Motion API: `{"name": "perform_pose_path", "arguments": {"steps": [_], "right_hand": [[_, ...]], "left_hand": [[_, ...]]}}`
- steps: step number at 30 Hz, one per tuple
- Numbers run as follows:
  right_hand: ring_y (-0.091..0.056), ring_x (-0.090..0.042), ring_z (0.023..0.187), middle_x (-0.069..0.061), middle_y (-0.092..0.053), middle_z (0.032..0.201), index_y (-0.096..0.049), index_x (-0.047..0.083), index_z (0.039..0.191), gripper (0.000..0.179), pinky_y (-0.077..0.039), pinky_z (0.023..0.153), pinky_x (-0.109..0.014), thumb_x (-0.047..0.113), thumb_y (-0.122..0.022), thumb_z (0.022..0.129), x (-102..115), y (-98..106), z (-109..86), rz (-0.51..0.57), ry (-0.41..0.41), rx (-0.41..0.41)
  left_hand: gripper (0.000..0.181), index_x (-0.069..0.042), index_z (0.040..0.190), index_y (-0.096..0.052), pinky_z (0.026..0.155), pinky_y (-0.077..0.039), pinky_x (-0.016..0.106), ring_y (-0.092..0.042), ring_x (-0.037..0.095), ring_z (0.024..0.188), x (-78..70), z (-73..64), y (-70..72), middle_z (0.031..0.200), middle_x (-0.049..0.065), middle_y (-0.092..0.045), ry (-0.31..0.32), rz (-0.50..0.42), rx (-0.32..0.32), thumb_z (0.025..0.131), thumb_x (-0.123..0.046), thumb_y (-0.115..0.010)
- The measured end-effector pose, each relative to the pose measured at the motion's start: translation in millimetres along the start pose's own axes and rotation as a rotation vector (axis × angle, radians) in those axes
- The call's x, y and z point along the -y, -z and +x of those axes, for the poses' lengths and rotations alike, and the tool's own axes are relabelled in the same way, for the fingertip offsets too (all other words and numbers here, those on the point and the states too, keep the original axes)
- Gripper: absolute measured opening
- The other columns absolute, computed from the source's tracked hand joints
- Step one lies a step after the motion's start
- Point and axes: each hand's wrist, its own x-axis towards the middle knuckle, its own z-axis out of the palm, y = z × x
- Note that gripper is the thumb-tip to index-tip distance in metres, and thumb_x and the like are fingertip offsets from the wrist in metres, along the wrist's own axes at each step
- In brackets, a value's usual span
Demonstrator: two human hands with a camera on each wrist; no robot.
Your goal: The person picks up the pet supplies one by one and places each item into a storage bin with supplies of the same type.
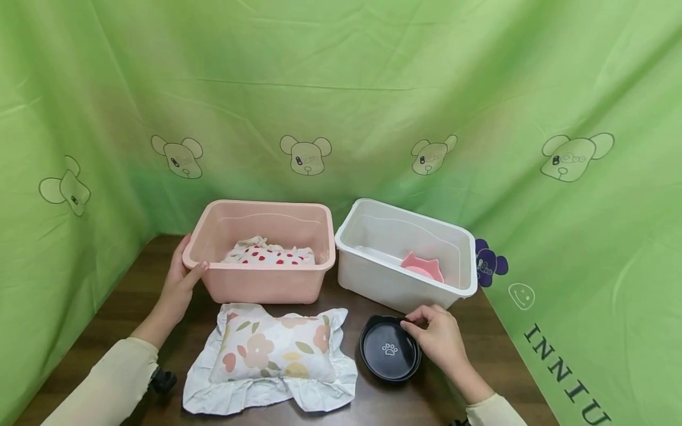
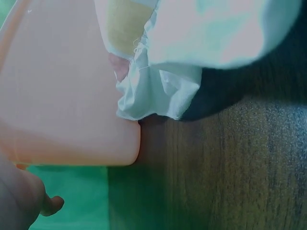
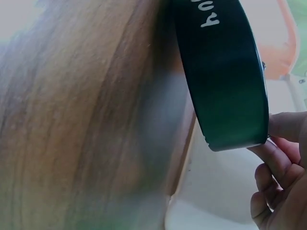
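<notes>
My left hand (image 1: 178,287) grips the left front corner of a pink plastic bin (image 1: 261,287), thumb on its rim. Inside lies a white cloth with red dots (image 1: 273,255). With thumb and fingers, my right hand (image 1: 439,337) pinches the upper right edge of a round black pet bowl (image 1: 391,358) bearing a white paw print. White lettering runs along the bowl's side (image 3: 220,76) in the right wrist view. Behind that hand stands a white bin (image 1: 383,281), holding a pink dish with pointed ears (image 1: 423,269).
A small floral pillow (image 1: 279,349) with a white ruffled edge lies in front of the pink bin, left of the bowl. The dark wooden table (image 1: 421,402) is bordered by green printed curtains (image 1: 341,106) behind and at both sides.
</notes>
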Motion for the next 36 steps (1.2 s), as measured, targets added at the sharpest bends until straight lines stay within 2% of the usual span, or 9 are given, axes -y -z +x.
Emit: {"name": "perform_pose_path", "arguments": {"steps": [9,16,26,36], "right_hand": [[-0.057,-0.010,0.075,0.012,-0.063,0.076,-0.074,0.027,0.075,0.023,-0.048,0.067,-0.028,0.013,-0.092,0.073,13,10,1.9,0.004,0.045,-0.024],[-0.058,-0.010,0.075,0.013,-0.064,0.079,-0.074,0.027,0.076,0.024,-0.047,0.066,-0.026,0.012,-0.092,0.072,29,25,6.3,0.005,0.103,-0.047],[-0.057,-0.007,0.076,0.013,-0.069,0.078,-0.075,0.023,0.077,0.022,-0.040,0.066,-0.020,0.011,-0.092,0.071,53,57,25.4,0.002,0.253,-0.078],[-0.055,-0.010,0.077,0.010,-0.068,0.076,-0.074,0.020,0.077,0.021,-0.038,0.072,-0.028,0.011,-0.092,0.072,75,88,49.7,-0.022,0.358,-0.086]], "left_hand": [[0.076,-0.014,0.165,-0.006,0.107,-0.032,0.007,-0.027,0.027,0.149,2.0,0.5,1.1,0.169,0.020,-0.014,0.003,0.013,0.001,0.106,-0.009,-0.054],[0.075,-0.013,0.165,-0.008,0.110,-0.032,0.010,-0.027,0.028,0.148,2.8,-0.4,0.3,0.168,0.020,-0.015,-0.010,-0.024,-0.004,0.105,-0.007,-0.053],[0.074,-0.012,0.165,-0.008,0.109,-0.032,0.010,-0.028,0.026,0.147,2.0,0.5,-0.4,0.167,0.020,-0.016,-0.028,-0.031,-0.002,0.106,-0.006,-0.052],[0.072,-0.011,0.164,-0.010,0.107,-0.033,0.010,-0.029,0.025,0.145,3.2,-0.4,-1.0,0.166,0.020,-0.017,-0.051,-0.096,-0.012,0.105,-0.003,-0.050]]}}
